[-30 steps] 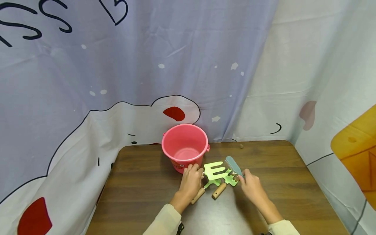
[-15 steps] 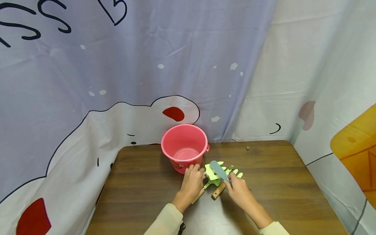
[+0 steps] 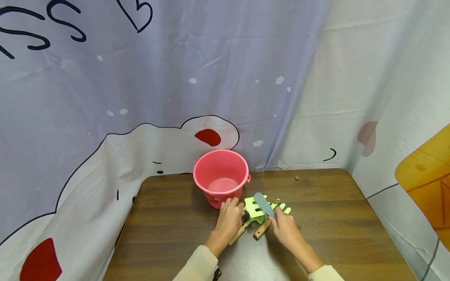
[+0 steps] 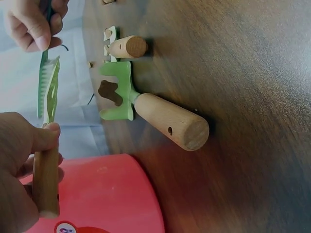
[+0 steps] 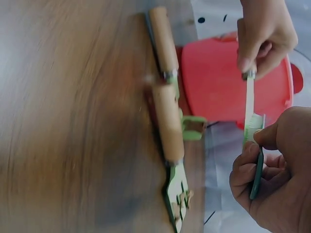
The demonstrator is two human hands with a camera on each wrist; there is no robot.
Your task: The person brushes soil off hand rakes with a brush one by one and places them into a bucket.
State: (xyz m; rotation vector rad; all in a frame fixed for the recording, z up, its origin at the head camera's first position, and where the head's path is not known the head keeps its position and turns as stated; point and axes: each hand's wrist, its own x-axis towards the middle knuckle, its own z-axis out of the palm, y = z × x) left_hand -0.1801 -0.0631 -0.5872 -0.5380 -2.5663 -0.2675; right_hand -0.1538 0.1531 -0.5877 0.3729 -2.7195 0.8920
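Note:
My left hand [image 3: 230,220] grips the wooden handle of a light green hand fork [image 4: 46,179] in front of the pink bucket. In my right hand [image 3: 286,230] is a teal brush [image 3: 263,205] with pale bristles, pinched at its handle. The bristles lie against the fork's tined head, as both wrist views show. Under the hands, a second green hand fork [image 4: 165,116] rests on the table with a brown lump [image 4: 111,92] at its prongs. Beside it lies another wooden-handled green tool [image 5: 167,124], slotted or tined, with brown bits on it.
The pink bucket [image 3: 232,195] stands upright at the back of the wooden table [image 3: 168,234], just beyond my left hand; its visible inside is bare. A small brown lump [image 3: 297,177] sits near the back edge. A printed curtain [image 3: 175,78] hangs behind.
My right hand has swung the brush leftward onto the fork head, then stayed about there. The small brown lump at the back has shifted slightly right. My left hand has hardly moved.

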